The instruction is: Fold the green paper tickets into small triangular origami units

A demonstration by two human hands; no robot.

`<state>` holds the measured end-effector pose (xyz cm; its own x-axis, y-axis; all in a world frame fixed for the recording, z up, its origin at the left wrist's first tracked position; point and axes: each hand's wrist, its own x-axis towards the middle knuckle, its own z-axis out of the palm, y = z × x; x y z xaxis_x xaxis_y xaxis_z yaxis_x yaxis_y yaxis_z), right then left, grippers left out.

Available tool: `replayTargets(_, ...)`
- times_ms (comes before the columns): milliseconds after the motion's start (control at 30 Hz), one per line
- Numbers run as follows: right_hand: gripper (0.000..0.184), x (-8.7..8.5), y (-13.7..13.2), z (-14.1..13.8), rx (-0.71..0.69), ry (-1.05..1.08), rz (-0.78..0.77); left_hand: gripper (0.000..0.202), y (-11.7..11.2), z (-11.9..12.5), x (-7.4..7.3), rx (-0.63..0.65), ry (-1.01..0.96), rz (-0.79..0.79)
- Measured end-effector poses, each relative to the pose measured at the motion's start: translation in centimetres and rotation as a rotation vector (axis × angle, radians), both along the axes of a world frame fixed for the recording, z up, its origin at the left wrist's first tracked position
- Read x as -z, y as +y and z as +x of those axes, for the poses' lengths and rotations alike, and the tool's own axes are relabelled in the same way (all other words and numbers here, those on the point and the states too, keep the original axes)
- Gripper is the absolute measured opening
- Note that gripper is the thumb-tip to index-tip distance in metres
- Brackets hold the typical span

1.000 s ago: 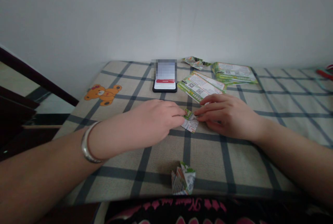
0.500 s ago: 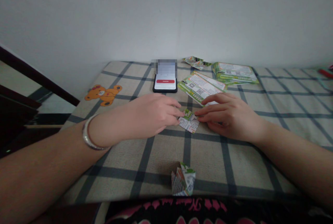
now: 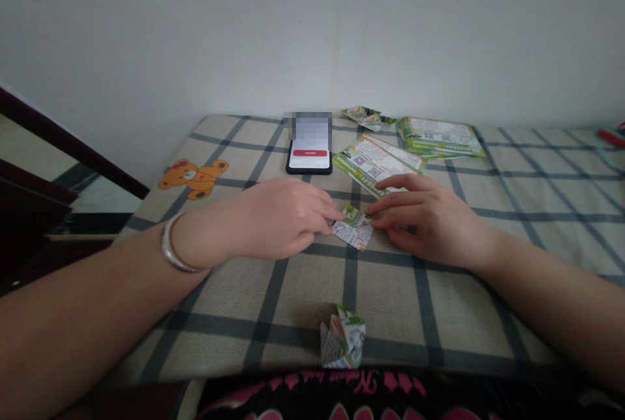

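Note:
A small square of folded printed paper point(image 3: 355, 232), white and green, lies flat on the checked tablecloth between my hands. My left hand point(image 3: 286, 219), a silver bangle at its wrist, pinches the square's left corner with its fingers bent together. Opposite it, my right hand point(image 3: 430, 217) grips the right corner at the fingertips. Its uppermost finger is stretched out over a printed leaflet point(image 3: 374, 166). The thumbs are partly hidden. Nearer my body stands a folded paper piece point(image 3: 343, 338) with pointed flaps, which neither hand touches.
Behind my hands a phone point(image 3: 309, 158) with a lit screen rests near the wall. Right of it are another folded paper piece point(image 3: 368, 118) and a stack of green leaflets point(image 3: 442, 137). An orange bear figure point(image 3: 194, 178) is at left. A red object point(image 3: 612, 137) shows at the far right.
My left fingers have curled slightly and shifted a little at the paper's left corner. The right hand and the other things stay almost where they were.

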<state>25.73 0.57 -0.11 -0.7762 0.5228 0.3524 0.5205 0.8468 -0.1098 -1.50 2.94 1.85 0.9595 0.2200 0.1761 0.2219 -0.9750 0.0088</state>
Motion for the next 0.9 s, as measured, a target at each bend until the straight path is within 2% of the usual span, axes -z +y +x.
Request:
replayTargets(167,0.022,0.0,0.1,0.0,-0.003,0.019,-0.025,0.025,0.0,0.0,0.3,0.017,-0.022,0.056)
replayTargets(333,0.021,0.0,0.1,-0.1,-0.008,0.016,-0.023,0.024,-0.3,0.6,0.9,-0.065,-0.031,0.135)
replayTargets(467,0.019,0.2,0.2,-0.2,0.013,0.062,-0.049,0.021,-0.7,1.3,1.9,-0.176,-0.056,0.095)
replayTargets(600,0.017,0.4,0.2,-0.3,0.031,0.078,-0.046,0.035,-1.1,1.8,2.7,-0.229,-0.099,0.086)
replayTargets(800,0.015,0.5,0.3,-0.2,0.041,0.058,-0.039,0.042,-1.7,2.0,2.8,-0.368,-0.115,0.035)
replayTargets(900,0.015,0.5,0.3,-0.3,0.046,0.060,-0.042,0.039,-1.8,2.0,2.7,-0.391,-0.109,0.024)
